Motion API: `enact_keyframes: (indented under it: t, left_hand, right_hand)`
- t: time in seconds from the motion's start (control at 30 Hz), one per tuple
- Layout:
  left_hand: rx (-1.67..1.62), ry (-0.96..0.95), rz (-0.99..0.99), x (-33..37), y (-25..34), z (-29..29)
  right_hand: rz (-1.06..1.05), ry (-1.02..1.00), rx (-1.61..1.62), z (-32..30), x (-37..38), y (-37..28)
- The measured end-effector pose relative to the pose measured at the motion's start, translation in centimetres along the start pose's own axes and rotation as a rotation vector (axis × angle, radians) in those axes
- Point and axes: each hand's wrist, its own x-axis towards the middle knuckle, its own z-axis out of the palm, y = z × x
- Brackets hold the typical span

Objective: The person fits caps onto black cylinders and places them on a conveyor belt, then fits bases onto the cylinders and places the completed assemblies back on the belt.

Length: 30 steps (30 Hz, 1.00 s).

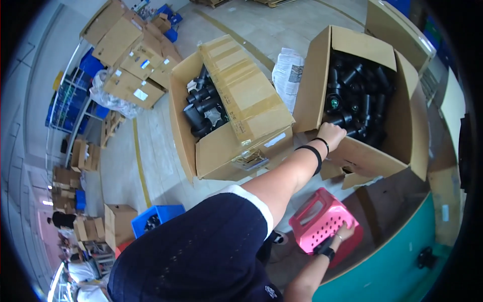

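Cardboard dominates the view: an open carton (375, 151) filled with black cylindrical parts (357, 95) is seen at about two o'clock from the picture's centre, with its flaps folded outward. The left hand (332, 135) is extended into this carton at its near corner, at roughly three o'clock from centre; its fingers are curled down among the parts, but whether one of them is gripped cannot be told, since the fingertips are hidden. Two black bands (314, 151) are worn on that wrist. The right hand (343, 234) is laid on the rim of a pink perforated plastic stool (322, 221) at about five o'clock, fingers closed over its edge; a dark watch (327, 251) is worn on that wrist. A second carton (216, 151), partly covered by a taped flap (246, 85), is placed at twelve o'clock and is also loaded with black parts (204, 108). Crumpled newspaper (288, 73) is wedged between the two cartons. A blue crate (156, 219) is set on the floor at eight o'clock, and flattened boxes (133, 55) are stacked at ten o'clock. A teal surface (397, 261) is visible at four o'clock.
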Motion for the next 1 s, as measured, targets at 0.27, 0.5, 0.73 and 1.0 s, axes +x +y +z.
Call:
enact_keyframes:
  t: [0.27, 0.5, 0.73, 1.0]
  left_hand:
    - [-0.011, 0.105, 0.015, -0.3, -1.2, 1.1]
    - [-0.204, -0.073, -0.004, 0.1, 0.0, 0.4]
    - [-0.385, -0.845, 0.069, 9.7, -3.4, -5.9]
    - [-0.738, -0.567, -0.445, 21.9, -8.5, 6.7]
  right_hand:
    - [-0.43, -0.721, 0.215, -2.7, 0.6, -24.5]
    - [-0.737, -0.802, -0.238, -8.5, 11.7, -41.0]
    - [-0.67, -0.863, -0.57, -0.9, 25.2, -49.4]
    - [-0.876, -0.285, -0.914, 16.0, 35.6, -53.1]
